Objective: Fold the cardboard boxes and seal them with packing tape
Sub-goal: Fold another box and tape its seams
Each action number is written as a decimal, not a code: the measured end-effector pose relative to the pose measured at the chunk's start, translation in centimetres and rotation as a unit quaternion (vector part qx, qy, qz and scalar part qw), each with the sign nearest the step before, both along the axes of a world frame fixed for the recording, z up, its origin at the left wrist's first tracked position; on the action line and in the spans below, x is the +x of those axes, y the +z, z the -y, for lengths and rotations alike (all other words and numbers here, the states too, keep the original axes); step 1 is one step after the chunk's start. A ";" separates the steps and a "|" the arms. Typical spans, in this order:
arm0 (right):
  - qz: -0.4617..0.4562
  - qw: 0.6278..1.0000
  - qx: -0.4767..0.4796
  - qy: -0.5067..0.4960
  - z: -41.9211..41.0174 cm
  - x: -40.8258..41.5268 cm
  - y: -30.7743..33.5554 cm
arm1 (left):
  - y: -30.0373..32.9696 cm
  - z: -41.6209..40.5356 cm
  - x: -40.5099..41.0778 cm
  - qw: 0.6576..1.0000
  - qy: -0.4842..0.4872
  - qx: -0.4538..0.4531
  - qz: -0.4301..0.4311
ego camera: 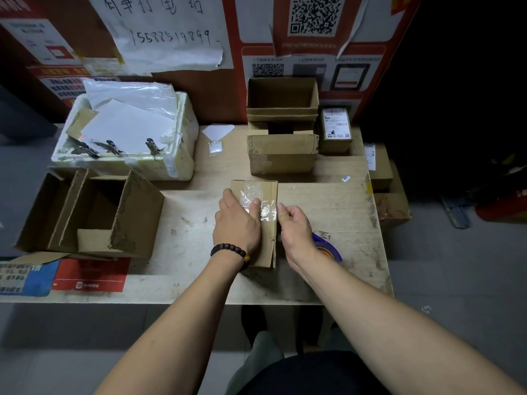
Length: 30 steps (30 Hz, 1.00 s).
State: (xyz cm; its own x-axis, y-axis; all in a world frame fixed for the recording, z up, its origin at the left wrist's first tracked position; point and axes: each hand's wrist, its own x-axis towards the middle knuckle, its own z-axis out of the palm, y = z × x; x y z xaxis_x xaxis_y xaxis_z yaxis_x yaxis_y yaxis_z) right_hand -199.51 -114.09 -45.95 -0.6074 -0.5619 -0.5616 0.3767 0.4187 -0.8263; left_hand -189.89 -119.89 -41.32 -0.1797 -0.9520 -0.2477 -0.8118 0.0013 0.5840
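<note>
While your left hand (238, 220) lies flat on the small cardboard box (263, 192) at the middle of the surface (336, 201), its fingers straight and its thumb pressing the clear packing tape (258, 202) down on the box top, your right hand (293, 223) is clenched in a pinch at the box's right edge, apparently on the tape's free end; the exact contact is too small to confirm. The tape dispenser (328, 248) lies on the surface just behind your right wrist, partly hidden by it.

Step in hand, as judged: laying and smoothing the strip. The tape shows wrinkles and glare under the thumb, so keep the strip taut with the right grip and sweep the left palm along it from the middle outward before wrapping the end over the side. Hold the box steady against the surface; it looks light and may slide.

Edges and room: bare surface lies to the right of the box and in front of it toward you. An open carton (91, 215) stands well apart to the left, two stacked open boxes (282, 132) stand beyond, and a foam box (128, 132) sits at far left. The near surface edge lies below your wrists.
</note>
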 end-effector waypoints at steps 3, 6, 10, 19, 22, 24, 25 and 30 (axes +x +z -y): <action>0.073 0.995 0.070 0.008 -0.6 0.3 -0.4 | 0.1 -0.1 0.1 1.000 0.000 0.006 -0.002; -0.060 0.978 0.168 0.105 -1.2 -0.9 0.1 | 0.2 -0.3 0.1 1.000 -0.002 0.011 -0.010; -0.298 0.935 0.064 0.182 -0.1 -2.7 2.8 | 0.2 0.0 -0.1 1.000 0.001 0.015 -0.016; -0.241 0.903 0.083 0.345 0.5 -2.5 4.1 | 0.2 0.2 0.2 1.000 -0.009 0.014 -0.009; -0.235 0.908 0.105 0.330 1.2 -3.0 4.0 | 0.1 0.1 0.1 1.000 -0.008 0.013 -0.012; -0.259 0.904 0.113 0.320 1.9 -3.3 4.4 | 0.1 0.2 0.0 1.000 -0.004 0.016 -0.019; -0.262 0.906 0.115 0.313 2.2 -3.4 4.5 | 0.1 0.2 -0.1 1.000 -0.001 0.019 -0.021; -0.244 0.894 0.086 0.365 1.5 -3.5 3.8 | -0.1 0.6 0.3 0.998 0.015 0.034 -0.052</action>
State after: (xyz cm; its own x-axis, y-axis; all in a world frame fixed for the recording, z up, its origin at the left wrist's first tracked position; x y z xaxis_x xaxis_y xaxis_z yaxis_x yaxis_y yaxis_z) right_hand -203.03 -115.58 -42.11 -0.3101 -0.8394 -0.4463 -0.4370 0.5428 -0.7172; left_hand -189.64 -120.52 -41.44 -0.1790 -0.9389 -0.2940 -0.7459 -0.0654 0.6629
